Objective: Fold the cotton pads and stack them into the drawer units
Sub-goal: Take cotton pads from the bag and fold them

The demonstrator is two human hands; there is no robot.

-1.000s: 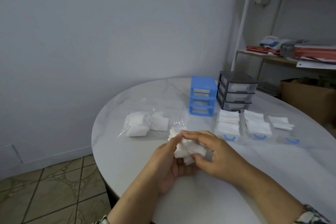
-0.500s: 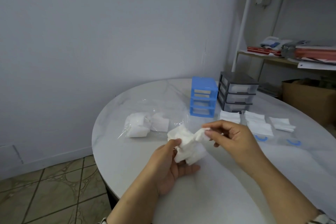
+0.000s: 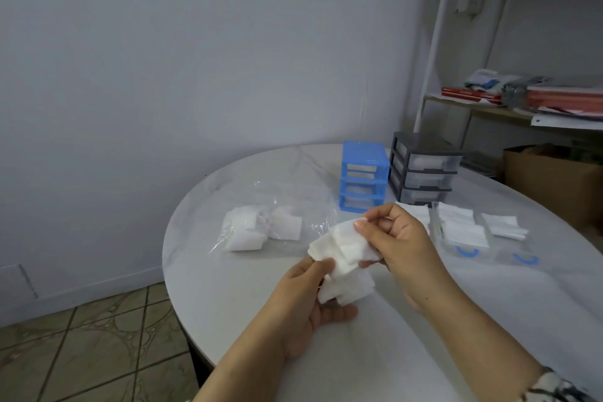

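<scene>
My left hand (image 3: 308,300) grips a small bundle of white cotton pads (image 3: 346,284) above the table's middle. My right hand (image 3: 399,245) pinches one pad (image 3: 347,240) at the top of that bundle, between thumb and forefinger. A blue drawer unit (image 3: 363,184) and a grey drawer unit (image 3: 422,170) stand at the back of the table. In front of them lie clear drawers with blue handles (image 3: 466,251), holding folded white pads (image 3: 456,227).
A clear plastic bag with more pads (image 3: 257,228) lies left of my hands on the round white table (image 3: 228,277). A metal shelf with papers (image 3: 522,98) and a cardboard box (image 3: 554,179) stand at the right. Tiled floor lies at the lower left.
My right hand has pulled one pad up and away from the bundle, spreading it out between both hands. The left hand kept its grip on the rest.
</scene>
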